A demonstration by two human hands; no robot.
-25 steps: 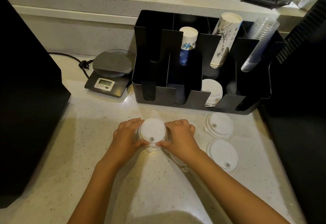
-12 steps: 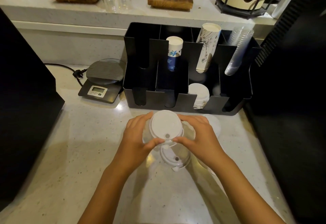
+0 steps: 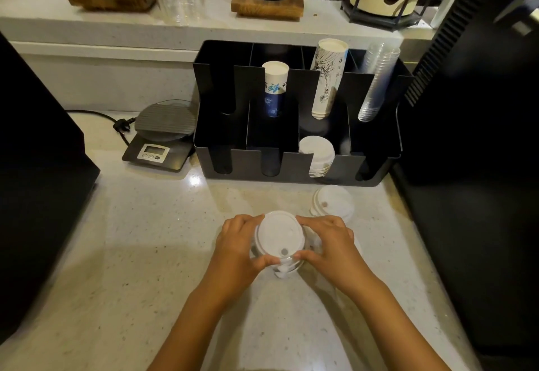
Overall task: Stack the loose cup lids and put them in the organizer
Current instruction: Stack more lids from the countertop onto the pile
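A small stack of white cup lids (image 3: 278, 236) rests on the pale counter, held from both sides. My left hand (image 3: 237, 246) grips its left rim and my right hand (image 3: 328, 243) grips its right rim, thumbs meeting at the near edge. Another loose white lid (image 3: 334, 203) lies just beyond my right hand. Behind it stands the black organizer (image 3: 291, 170), where a stack of white lids (image 3: 318, 153) sits in a front slot. Anything under my right hand is hidden.
The organizer's back slots hold a blue-and-white paper cup stack (image 3: 274, 87), a printed cup stack (image 3: 328, 78) and clear plastic cups (image 3: 377, 78). A digital scale (image 3: 163, 134) with a cord sits left of it. Black machines flank the counter on both sides.
The lid stack was lifted off the counter half a second ago and is now pressed down onto the lid that lay beneath it. Both hands kept hold throughout.
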